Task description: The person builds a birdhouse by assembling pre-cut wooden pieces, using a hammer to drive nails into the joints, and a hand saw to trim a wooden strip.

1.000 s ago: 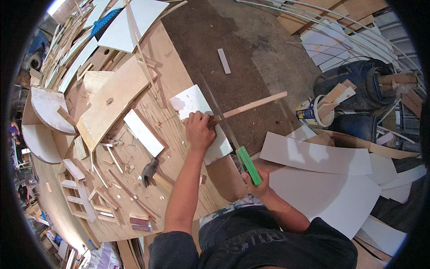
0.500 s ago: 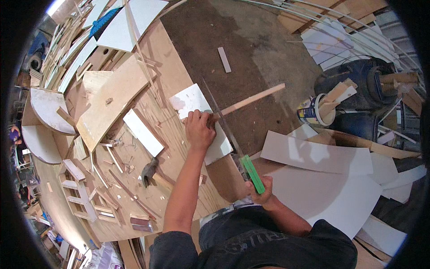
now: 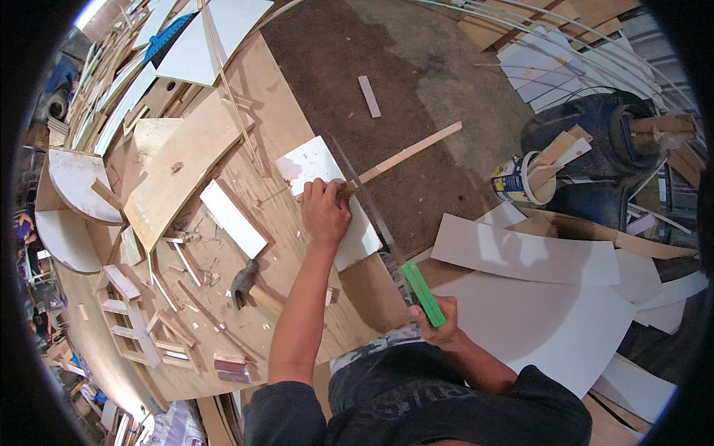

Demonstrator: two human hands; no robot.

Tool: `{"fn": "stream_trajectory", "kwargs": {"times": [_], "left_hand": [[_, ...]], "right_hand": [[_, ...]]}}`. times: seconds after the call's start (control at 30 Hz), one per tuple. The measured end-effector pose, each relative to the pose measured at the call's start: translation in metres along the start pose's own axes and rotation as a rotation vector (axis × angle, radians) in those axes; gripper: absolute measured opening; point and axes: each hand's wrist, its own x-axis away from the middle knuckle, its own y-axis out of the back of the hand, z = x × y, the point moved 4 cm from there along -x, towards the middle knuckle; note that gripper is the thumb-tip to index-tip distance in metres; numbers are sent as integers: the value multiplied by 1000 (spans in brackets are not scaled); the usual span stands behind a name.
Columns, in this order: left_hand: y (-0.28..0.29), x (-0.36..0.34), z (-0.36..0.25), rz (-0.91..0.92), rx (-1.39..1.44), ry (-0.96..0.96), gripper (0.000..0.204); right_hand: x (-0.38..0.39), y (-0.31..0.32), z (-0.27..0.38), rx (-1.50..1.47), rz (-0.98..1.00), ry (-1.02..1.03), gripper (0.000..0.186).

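My left hand (image 3: 326,215) is closed over the near end of a thin wooden strip (image 3: 416,150), pressing it onto a white board (image 3: 358,241) at the table's right edge. The strip sticks out past the edge, over the floor. In my right hand (image 3: 440,321) is the green handle of a handsaw (image 3: 424,293), fingers wrapped round it. Its long blade runs away from me along the board's right side and crosses the strip just right of my left fingers. Whether the teeth have cut into the wood cannot be made out.
A claw hammer (image 3: 244,284), a white block (image 3: 233,219), a small ladder-like wooden frame (image 3: 132,316) and scraps lie on the plywood table (image 3: 297,297). White sheets (image 3: 528,327) lean at the right, near a bucket of offcuts (image 3: 513,178). One loose piece (image 3: 369,97) lies on the floor.
The saw has slid back a little toward me with my right hand. The strip's outer end has swung slightly away from me. My left hand keeps its hold.
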Motion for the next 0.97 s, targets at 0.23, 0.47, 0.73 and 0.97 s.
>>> {"fn": "stream_trajectory", "kwargs": {"times": [0.23,0.47,0.73,0.97], "left_hand": [[3,-1,-1,5,-28,-30,22],[1,3,-2,50,-4,-69,19],[0,3,-1,28,-20,-21,20],[-9,3,2,107,0,-72,25]], "right_hand": [[9,7,24,-21,-37,-20,25],[-50,-1,21,-49,-56,-261,24],[-2,0,4,-20,-69,-59,18],[-61,-25,-20,-146,-169,-130,26]]}}
